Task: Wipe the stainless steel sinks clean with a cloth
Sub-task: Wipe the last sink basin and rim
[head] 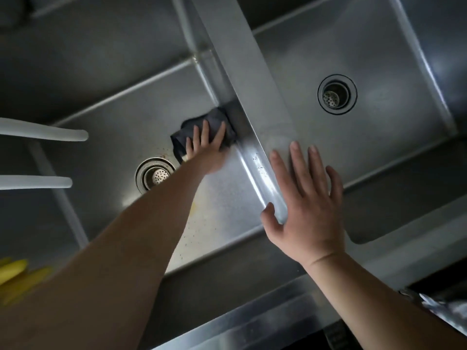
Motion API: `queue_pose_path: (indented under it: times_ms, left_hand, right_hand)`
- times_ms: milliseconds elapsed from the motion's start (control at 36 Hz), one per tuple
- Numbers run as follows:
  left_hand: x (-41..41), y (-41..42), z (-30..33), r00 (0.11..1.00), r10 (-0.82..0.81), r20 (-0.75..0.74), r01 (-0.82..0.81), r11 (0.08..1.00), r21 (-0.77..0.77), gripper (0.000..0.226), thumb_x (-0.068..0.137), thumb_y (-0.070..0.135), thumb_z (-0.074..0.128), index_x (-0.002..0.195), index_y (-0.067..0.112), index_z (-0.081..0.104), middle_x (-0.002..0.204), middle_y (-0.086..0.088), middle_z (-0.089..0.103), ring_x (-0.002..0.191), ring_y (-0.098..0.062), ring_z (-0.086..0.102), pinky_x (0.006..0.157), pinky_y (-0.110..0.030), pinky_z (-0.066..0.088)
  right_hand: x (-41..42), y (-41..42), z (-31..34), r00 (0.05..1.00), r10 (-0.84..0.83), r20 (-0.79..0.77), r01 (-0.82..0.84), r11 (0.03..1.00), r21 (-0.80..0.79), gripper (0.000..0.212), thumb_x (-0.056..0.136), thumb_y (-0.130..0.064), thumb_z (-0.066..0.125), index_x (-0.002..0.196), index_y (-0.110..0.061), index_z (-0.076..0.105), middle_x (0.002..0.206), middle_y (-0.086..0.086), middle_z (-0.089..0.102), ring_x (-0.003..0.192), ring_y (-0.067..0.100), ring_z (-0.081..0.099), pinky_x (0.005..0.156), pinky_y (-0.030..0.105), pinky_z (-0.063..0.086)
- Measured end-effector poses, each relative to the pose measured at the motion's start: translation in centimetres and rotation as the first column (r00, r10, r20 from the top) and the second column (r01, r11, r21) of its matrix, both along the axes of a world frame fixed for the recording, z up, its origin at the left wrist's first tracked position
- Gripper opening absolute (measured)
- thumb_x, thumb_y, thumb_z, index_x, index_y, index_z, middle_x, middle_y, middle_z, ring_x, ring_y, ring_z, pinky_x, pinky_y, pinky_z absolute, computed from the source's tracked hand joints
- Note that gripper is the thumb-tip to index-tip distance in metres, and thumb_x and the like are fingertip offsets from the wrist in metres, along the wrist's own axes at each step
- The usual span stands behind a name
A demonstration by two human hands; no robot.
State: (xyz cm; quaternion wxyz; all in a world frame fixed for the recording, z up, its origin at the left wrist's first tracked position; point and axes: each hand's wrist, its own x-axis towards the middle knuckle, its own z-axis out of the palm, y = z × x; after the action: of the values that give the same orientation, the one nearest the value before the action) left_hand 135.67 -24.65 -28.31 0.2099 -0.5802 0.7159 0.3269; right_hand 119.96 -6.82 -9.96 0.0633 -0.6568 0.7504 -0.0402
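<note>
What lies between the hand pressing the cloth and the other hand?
In the head view, the raised steel divider separates the left hand, flat on the cloth, from the right hand.

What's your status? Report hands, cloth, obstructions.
Left hand flat on cloth, in left sink, at divider. Right hand open over divider. Specks on sink floor, near side. Nothing blocks the cloth.

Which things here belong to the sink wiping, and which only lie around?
For the job: dark cloth; left hand pressing it flat; left sink; right sink; right hand, open above the divider.
Just lying about: two white bars at left; blurred yellow object; crinkled silvery thing at lower right.
</note>
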Motion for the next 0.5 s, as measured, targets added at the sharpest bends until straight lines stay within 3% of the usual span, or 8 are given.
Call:
queue_pose_path:
  times_ms: [139,306,389,500]
  left_hand:
    - [0.5,8.7,1.3,0.969,-0.249,0.004,0.245,0.957,0.155,0.064,0.1,0.06,0.024,0.15,0.054,-0.016,0.159,0.001,-0.036,0.148,-0.028,-0.029,0.119,-0.05,-0.012]
    - [1.2,15.3,2.1,0.866,-0.5,-0.009,0.483,0.831,0.275,0.063,0.1,0.06,0.024,0.151,0.053,-0.014,0.159,-0.003,-0.036,0.147,-0.031,-0.031,0.12,-0.055,-0.012]
    - [1.6,17.5,2.1,0.837,-0.545,-0.041,0.523,0.776,0.354,0.063,0.1,0.064,0.025,0.152,0.054,-0.009,0.16,0.001,-0.034,0.147,-0.029,-0.032,0.119,-0.053,-0.013]
    - [2.1,17.7,2.5,0.897,-0.433,-0.086,0.417,0.768,0.485,0.067,0.094,0.076,0.021,0.152,0.055,-0.004,0.163,0.01,-0.027,0.151,-0.024,-0.024,0.122,-0.053,-0.006]
  right_hand:
    - [0.0,-0.1,-0.1,1.0,-0.003,-0.016,0.004,0.999,0.032,0.088,0.078,-0.042,0.052,0.159,-0.026,0.022,0.167,0.008,0.018,0.154,0.034,0.016,0.113,0.061,0.026]
    - [0.1,0.0,0.1,1.0,-0.02,0.001,0.02,0.999,0.031,0.087,0.079,-0.043,0.051,0.159,-0.029,0.02,0.167,0.006,0.018,0.154,0.032,0.015,0.115,0.06,0.026]
    - [0.2,-0.2,0.2,1.0,-0.026,0.002,0.026,0.999,0.039,0.089,0.077,-0.04,0.055,0.159,-0.029,0.022,0.167,0.006,0.019,0.154,0.032,0.016,0.115,0.059,0.026]
    - [0.5,-0.1,0.6,1.0,-0.013,-0.023,0.014,0.999,0.051,0.088,0.077,-0.037,0.057,0.158,-0.026,0.026,0.166,0.008,0.021,0.153,0.033,0.019,0.114,0.058,0.026]
